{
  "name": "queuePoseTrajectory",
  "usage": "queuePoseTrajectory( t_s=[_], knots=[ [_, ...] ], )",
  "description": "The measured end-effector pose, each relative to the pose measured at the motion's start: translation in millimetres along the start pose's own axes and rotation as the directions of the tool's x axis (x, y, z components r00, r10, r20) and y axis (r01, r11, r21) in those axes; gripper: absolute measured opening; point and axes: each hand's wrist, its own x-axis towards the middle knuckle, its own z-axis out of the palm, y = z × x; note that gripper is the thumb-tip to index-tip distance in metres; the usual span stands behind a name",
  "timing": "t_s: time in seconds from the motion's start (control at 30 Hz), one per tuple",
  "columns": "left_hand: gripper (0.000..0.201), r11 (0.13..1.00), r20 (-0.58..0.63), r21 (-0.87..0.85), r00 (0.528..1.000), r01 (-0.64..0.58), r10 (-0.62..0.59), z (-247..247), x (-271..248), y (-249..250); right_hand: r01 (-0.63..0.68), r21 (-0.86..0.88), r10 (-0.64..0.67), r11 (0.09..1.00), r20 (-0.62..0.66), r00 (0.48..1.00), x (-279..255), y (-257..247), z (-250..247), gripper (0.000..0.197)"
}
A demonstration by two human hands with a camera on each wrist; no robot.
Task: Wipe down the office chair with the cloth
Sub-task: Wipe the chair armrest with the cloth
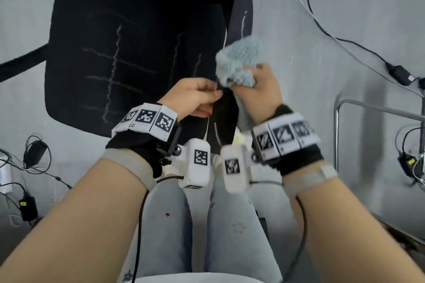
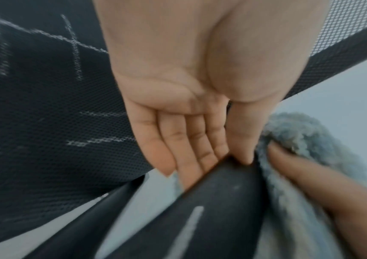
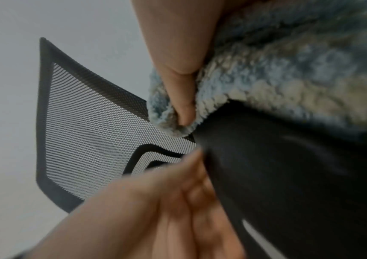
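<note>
The right hand is bunching the blue cloth in a closed grip against the black armrest, whose length is running toward the person; the left hand is pinching the armrest's inner edge, beside the chair seat.

A fluffy pale-blue cloth, bunched, lies against the armrest of the black mesh office chair.

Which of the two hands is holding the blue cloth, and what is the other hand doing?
The right hand grips the fluffy blue cloth. The left hand holds no cloth; its grip is on the black armrest.
</note>
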Motion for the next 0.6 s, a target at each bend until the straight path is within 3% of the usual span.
queuePoseTrajectory(
  t_s=[0.07,0.17,0.23,0.27,0.33,0.47,0.53,0.6],
  knots=[
    [0.013,0.999,-0.044,0.029,0.999,-0.015,0.016,2.6,1.9,0.8,-0.038,0.04,0.036,0.998,0.04,0.999,-16.4,11.1,0.3,0.026],
    [0.013,0.996,-0.059,0.082,0.998,0.024,-0.019,3.7,-0.3,-7.2,-0.038,-0.055,0.042,0.998,0.067,0.997,3.8,6.4,-2.3,0.018],
    [0.014,0.995,-0.054,0.092,0.998,0.032,-0.027,2.4,-1.4,-11.8,-0.028,-0.057,0.03,0.998,0.038,0.999,29.9,-10.3,-6.5,0.006],
    [0.014,0.995,-0.049,0.09,0.998,0.032,-0.028,1.8,-1.8,-13.0,-0.022,-0.049,0.022,0.999,0.004,1.0,42.3,-16.7,-9.2,0.016],
    [0.013,0.996,-0.042,0.077,0.999,0.036,-0.032,1.7,-1.5,-12.9,-0.024,0.018,0.025,1.0,-0.032,0.999,57.5,-23.2,-13.3,0.014],
    [0.014,0.998,-0.057,0.062,0.998,0.03,-0.027,1.8,0.2,-13.4,-0.062,0.065,0.062,0.996,0.001,0.998,28.7,-12.3,-8.0,0.019],
    [0.014,0.996,-0.042,0.083,0.999,0.032,-0.029,1.5,-0.7,-14.6,-0.103,0.079,0.101,0.992,0.033,0.994,4.7,0.2,-3.9,0.005],
    [0.015,0.994,-0.032,0.105,0.999,0.03,-0.027,1.2,-3.0,-17.0,-0.1,0.067,0.099,0.993,0.024,0.995,4.0,4.4,-3.7,0.014]
  ],
)
